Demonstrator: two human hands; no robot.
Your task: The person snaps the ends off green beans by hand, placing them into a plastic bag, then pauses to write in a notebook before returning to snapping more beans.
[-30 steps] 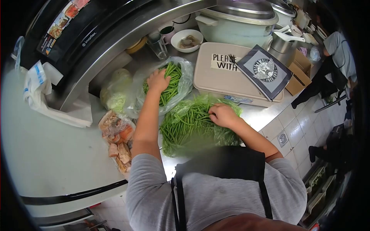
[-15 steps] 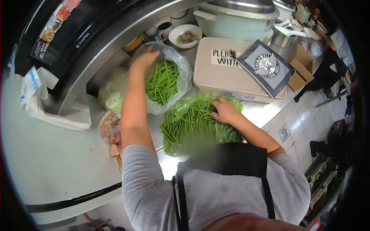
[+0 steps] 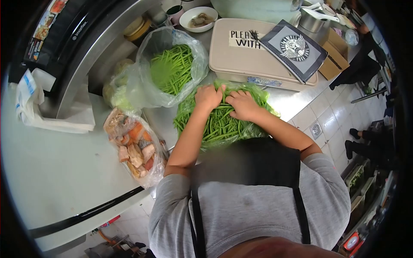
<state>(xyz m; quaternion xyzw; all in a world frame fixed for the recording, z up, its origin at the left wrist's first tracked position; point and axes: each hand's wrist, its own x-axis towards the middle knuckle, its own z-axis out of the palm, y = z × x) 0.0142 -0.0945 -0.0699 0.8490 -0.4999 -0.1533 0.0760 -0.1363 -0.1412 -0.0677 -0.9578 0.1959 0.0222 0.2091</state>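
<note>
A heap of long green beans (image 3: 219,124) lies on a spread green plastic bag (image 3: 269,103) in front of me. Over the far part of the heap, my left hand (image 3: 209,98) has its fingers curled around some beans. Close beside it, my right hand (image 3: 243,105) also grips beans, its fingers bent inward. The fingertips of both hands are partly hidden among the beans. Behind and to the left stands an opened clear plastic bag (image 3: 200,64) holding shorter cut green beans (image 3: 180,69).
At left, a clear bag of orange and pale chunks (image 3: 137,150) lies near some white plastic bags (image 3: 56,116). A lidded beige box (image 3: 228,56) with a dark folder (image 3: 297,51) on top stands behind the beans. A white bowl (image 3: 185,19) sits at the back.
My left hand has moved from the clear bag, right and toward me, onto the long beans. My right hand has shifted slightly left. The view has tilted, showing more of the bag of chunks.
</note>
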